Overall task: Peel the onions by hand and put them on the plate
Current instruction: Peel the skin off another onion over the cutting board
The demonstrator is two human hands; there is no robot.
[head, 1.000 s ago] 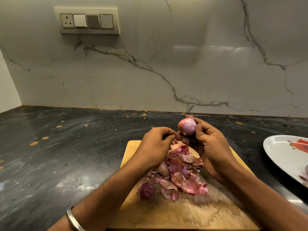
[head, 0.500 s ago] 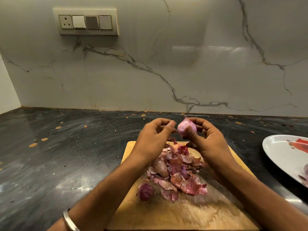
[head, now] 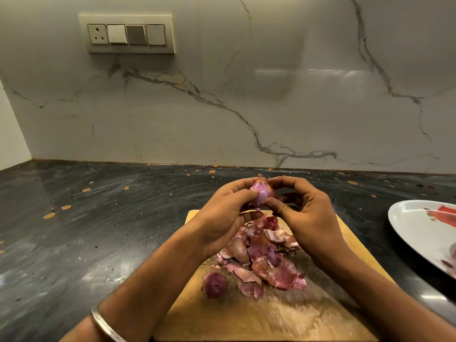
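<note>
A small pink-purple onion point(head: 262, 191) is held between both hands above the far edge of the wooden cutting board point(head: 283, 314). My left hand point(head: 222, 218) pinches its left side with thumb and fingers. My right hand point(head: 306, 213) pinches its right side, thumb below and index finger at the tip. A pile of onion skins point(head: 264, 257) lies on the board under the hands. A dark purple onion point(head: 214, 284) sits at the pile's near left. The white plate point(head: 414, 223) with a red mark is at the right edge.
The board rests on a dark speckled stone counter point(head: 86, 230) that runs back to a marble-patterned wall point(head: 246, 95). A switch panel point(head: 127, 33) is mounted on the wall at the upper left. A metal bangle point(head: 106, 324) is on my left wrist.
My left hand has come up from over the peel pile and now grips the onion together with my right hand. The onion stays above the board's far edge.
</note>
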